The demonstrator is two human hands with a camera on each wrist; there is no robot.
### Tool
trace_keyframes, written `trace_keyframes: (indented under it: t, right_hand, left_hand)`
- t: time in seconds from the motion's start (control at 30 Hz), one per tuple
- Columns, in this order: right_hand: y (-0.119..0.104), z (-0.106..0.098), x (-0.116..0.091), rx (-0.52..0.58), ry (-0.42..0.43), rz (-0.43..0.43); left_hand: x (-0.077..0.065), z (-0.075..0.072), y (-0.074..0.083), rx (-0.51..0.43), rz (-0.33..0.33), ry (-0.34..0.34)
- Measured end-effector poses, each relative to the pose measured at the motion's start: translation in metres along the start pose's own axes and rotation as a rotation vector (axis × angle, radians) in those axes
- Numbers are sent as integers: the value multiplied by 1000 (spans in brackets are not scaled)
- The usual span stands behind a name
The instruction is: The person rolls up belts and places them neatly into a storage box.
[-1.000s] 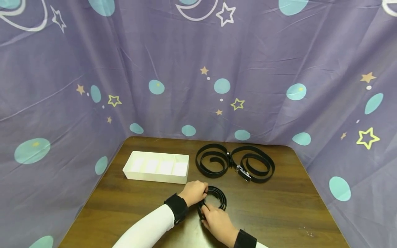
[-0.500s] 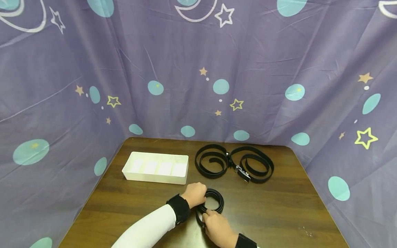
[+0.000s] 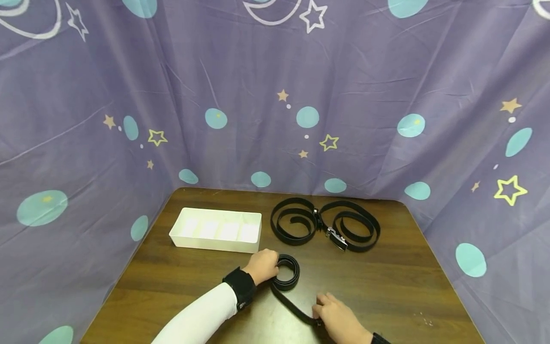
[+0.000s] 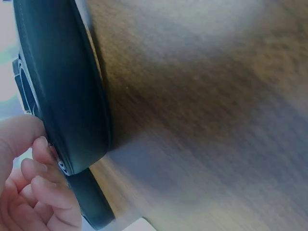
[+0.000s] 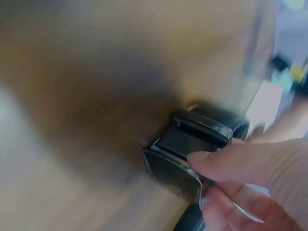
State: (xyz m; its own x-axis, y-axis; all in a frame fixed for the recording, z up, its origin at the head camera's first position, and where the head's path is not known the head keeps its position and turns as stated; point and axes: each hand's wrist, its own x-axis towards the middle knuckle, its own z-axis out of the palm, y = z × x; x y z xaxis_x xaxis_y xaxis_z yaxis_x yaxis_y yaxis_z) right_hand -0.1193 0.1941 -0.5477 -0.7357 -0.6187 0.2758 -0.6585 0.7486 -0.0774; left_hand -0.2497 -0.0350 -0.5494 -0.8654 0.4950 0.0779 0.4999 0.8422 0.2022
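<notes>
Black belt (image 3: 294, 274), white box (image 3: 215, 242), brown wood-grain table (image 3: 386, 291), purple star-patterned curtain (image 3: 365, 71)

White left sleeve (image 3: 195, 315), long and plain, ends at a broad black left wristband (image 3: 238, 285); small pale mark (image 3: 242, 305) noted near its lower edge. Black right wristband (image 3: 380, 339) only partly in view.

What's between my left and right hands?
In the head view, a black belt: its coil at your left hand, a strip running to your right hand.

A curtained-off work nook, with purple star-print cloth (image 3: 258, 81) hung round a wood-grain table (image 3: 386, 282)
</notes>
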Motion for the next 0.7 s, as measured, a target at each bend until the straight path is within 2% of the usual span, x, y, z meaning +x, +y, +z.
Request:
trace_keyframes:
  t: [0.1, 0.17, 0.37, 0.47, 0.57, 0.7]
  right_hand:
    - [24, -5, 0, 21, 4, 89]
    - [40, -7, 3, 53, -22, 168]
    - [72, -8, 29, 104, -51, 377]
    - [78, -5, 49, 125, -62, 403]
    - [75, -3, 71, 170, -120, 396]
    - [61, 1, 92, 263, -193, 328]
  left_hand:
    - [-3, 0, 1, 8, 2, -12]
    - [-4, 2, 4, 24, 20, -24]
    - [-10, 2, 24, 65, 109, -72]
    - [-12, 3, 36, 75, 146, -96]
    - [-13, 7, 43, 107, 171, -101]
    - [-14, 11, 47, 129, 179, -93]
